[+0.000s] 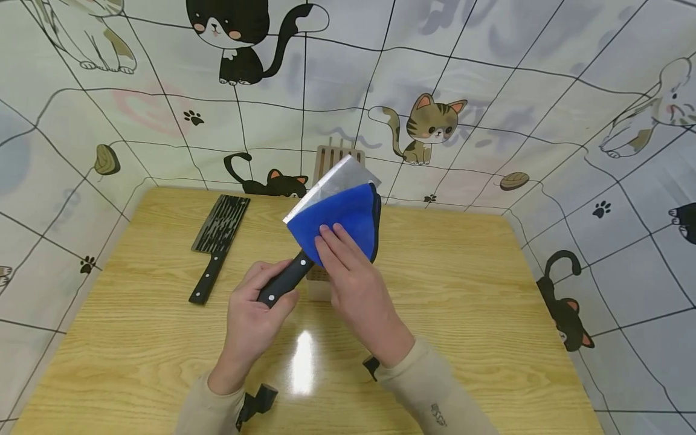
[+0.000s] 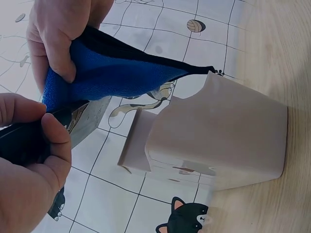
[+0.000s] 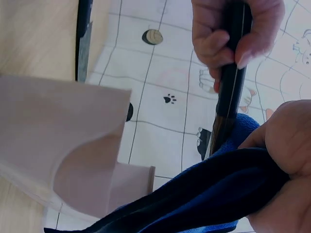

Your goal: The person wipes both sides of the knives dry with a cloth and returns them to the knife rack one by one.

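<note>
Centrally, one cleaver (image 1: 288, 279), pale metal blade, black riveted handle; held aloft over the counter (image 1: 462, 314), blade slanting up and away from the person, partly covered. Handle gripped by the left hand (image 1: 252, 314), its fingers curled round.

One blue cloth (image 2: 126, 75), dark-edged, folded over the blade; pinched between thumb and fingers of the right hand (image 1: 356, 278), the fingers lying fairly straight along its upper face.

Step in hand, as judged: wiping the blade. Best done with the grip firm on the handle, the cloth kept thick between skin and edge, strokes running from spine toward edge or handle toward tip, never along the sharp side; light, even pressure on both faces.

One beige knife block (image 2: 223, 131), slotted, standing behind the cleaver; whether the cloth's hanging corner touches it cannot be told.

One second cleaver (image 1: 219, 244), dark patterned blade, lying flat on the counter, left of the block.

Backdrop (image 1: 337, 72): white, gridded, cat-printed.
</note>
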### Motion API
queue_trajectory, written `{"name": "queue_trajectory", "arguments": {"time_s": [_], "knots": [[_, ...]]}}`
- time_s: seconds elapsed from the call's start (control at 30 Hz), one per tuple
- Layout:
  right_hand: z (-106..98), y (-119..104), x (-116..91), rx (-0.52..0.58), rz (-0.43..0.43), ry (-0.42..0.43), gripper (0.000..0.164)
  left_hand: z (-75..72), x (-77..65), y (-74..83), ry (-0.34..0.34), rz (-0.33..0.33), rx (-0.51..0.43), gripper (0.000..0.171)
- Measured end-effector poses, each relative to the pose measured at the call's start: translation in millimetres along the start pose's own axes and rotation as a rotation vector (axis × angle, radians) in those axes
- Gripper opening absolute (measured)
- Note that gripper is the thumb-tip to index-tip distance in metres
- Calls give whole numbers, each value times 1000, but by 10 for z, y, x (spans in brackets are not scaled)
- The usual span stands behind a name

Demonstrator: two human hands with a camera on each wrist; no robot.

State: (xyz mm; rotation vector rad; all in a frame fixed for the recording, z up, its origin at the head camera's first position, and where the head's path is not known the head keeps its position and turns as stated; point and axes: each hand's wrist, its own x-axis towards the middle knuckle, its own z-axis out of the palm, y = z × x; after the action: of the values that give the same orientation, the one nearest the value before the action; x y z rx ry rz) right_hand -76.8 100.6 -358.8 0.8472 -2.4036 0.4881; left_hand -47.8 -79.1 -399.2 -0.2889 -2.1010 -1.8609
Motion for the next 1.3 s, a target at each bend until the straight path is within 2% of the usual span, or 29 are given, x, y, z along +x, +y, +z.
{"name": "queue_trajectory", "arguments": {"time_s": [0.2, 0.43, 0.63, 0.8, 1.13, 1.3], "knots": [[14, -85, -41, 16, -32, 15, 42, 8, 2, -1, 12, 0, -3, 43], [34, -183, -93, 52, -74, -4, 46, 16, 2, -2, 47, 39, -4, 41], [42, -266, -128, 61, -123, 17, 44, 8, 9, -34, 31, 51, 10, 36], [30, -328, -141, 84, -159, 15, 42, 11, 10, -36, 26, 57, -42, 42], [-6, -364, -139, 131, -250, -29, 39, 13, -16, -55, 71, 37, -92, 42], [-10, -351, -123, 108, -248, -22, 40, 27, -18, -54, 74, 56, -70, 41]]}}
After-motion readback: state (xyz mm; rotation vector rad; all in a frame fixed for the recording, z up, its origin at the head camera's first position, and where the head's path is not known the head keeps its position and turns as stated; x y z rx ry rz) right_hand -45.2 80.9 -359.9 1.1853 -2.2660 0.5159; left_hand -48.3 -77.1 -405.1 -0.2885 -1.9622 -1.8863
